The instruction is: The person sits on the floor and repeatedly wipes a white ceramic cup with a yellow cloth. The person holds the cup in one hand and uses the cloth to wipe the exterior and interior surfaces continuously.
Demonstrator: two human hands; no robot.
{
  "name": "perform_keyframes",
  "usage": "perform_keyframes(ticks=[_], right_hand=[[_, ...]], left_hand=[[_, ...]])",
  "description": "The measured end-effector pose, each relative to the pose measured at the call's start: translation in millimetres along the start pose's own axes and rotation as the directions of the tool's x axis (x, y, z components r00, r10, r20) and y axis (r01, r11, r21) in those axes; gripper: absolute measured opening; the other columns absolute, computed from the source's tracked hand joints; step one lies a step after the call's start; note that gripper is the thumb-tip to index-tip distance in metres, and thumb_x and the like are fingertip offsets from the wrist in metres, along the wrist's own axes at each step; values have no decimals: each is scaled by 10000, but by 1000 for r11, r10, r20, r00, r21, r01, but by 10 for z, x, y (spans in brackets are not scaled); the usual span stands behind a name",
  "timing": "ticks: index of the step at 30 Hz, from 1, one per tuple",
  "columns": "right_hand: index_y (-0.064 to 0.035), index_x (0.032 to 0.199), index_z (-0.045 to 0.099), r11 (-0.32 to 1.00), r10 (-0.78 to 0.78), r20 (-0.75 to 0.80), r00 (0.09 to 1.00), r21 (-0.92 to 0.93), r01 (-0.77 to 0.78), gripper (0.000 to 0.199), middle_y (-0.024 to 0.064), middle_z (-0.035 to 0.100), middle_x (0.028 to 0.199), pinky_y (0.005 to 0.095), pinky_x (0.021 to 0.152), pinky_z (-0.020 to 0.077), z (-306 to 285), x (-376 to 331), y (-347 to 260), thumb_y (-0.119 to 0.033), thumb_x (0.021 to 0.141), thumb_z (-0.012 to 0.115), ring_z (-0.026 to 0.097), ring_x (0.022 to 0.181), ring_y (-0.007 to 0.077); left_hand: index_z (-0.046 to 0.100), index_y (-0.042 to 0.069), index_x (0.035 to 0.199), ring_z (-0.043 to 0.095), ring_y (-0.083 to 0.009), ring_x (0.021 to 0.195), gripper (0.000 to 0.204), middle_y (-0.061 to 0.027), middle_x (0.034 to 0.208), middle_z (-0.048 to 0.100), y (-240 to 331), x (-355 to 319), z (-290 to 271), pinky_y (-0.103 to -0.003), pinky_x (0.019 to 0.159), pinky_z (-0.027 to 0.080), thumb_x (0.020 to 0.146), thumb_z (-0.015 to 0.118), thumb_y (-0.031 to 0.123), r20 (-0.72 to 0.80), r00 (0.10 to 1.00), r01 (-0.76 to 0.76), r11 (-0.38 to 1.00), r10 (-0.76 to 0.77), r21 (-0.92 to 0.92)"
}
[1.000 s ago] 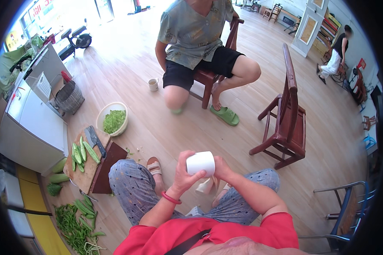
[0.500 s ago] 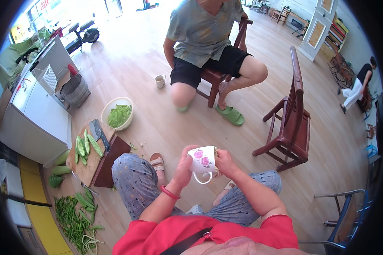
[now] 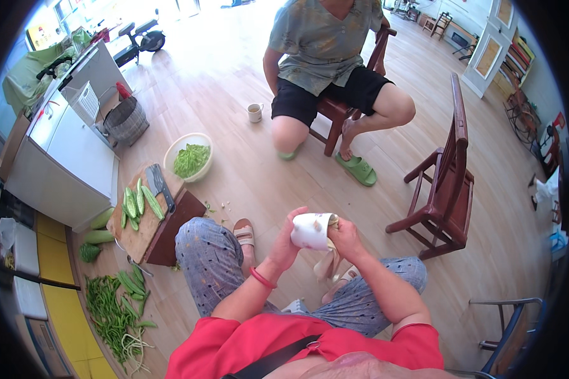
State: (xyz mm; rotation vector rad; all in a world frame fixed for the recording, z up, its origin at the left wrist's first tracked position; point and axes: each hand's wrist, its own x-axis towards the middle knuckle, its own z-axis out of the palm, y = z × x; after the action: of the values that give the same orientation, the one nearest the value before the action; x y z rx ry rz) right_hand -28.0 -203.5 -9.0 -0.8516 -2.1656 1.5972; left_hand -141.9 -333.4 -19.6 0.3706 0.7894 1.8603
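A white mug [image 3: 310,232] lies sideways in my left hand [image 3: 285,245], whose fingers are wrapped round its base end. Its mouth faces right, and only a faint part of its printed pattern shows. At the rim, my right hand [image 3: 346,241] is closed on a pale beige cloth [image 3: 326,265]. Part of that cloth sits at the mug's opening and the rest hangs below. How far the cloth reaches inside is hidden. The mug's handle is out of sight.
A cutting board [image 3: 133,237] at left bears peeled green gourds [image 3: 131,201] and a cleaver [image 3: 160,187]. Beside it stands a bowl of shredded greens [image 3: 191,161]. Green peppers [image 3: 110,309] lie on the floor. Ahead, a person [image 3: 329,57] sits near another mug [image 3: 255,113]; an unoccupied wooden chair [image 3: 446,189] stands right.
The mug has been turned in my hands, so its handle and pink roses have gone from view. The cloth now hangs below it. My view has swung slightly left.
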Motion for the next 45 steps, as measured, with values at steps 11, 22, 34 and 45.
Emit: perform_keyframes(ticks=[11,22,34,45], right_hand=[[-58,812,601,666,-501,127,856,-576,475,185,132,623,678,392,553,483,-157,81,-31,-214,739,669,609,601,312],[-37,780,606,866,-229,-39,973,-464,185,234,140,617,653,376,552,489,-141,-9,-29,-268,772,643,627,624,297],[-73,714,557,683,-476,87,875,-591,430,255,109,605,637,344,509,467,-446,47,-16,-300,742,670,609,585,267],[-56,746,569,761,-350,37,936,-571,307,246,127,604,648,364,494,459,-308,-185,-83,-286,762,655,600,569,292]], left_hand=[[405,94,1292,528,-179,1062,496,-54,1175,535,-19,12,-38,-332,895,434,957,342,455,16,937,348,937,-348,6],[420,40,1242,555,-168,950,458,-91,1076,552,-209,-30,125,-293,802,469,877,568,275,-91,982,-135,950,166,281],[372,39,1281,531,-215,1045,561,-91,1160,515,-281,40,162,-359,892,438,895,484,431,-39,981,191,981,-189,34],[409,32,1265,563,-229,1026,534,-120,1174,541,-232,-191,166,-334,829,481,889,471,405,2,996,89,994,-89,62]])
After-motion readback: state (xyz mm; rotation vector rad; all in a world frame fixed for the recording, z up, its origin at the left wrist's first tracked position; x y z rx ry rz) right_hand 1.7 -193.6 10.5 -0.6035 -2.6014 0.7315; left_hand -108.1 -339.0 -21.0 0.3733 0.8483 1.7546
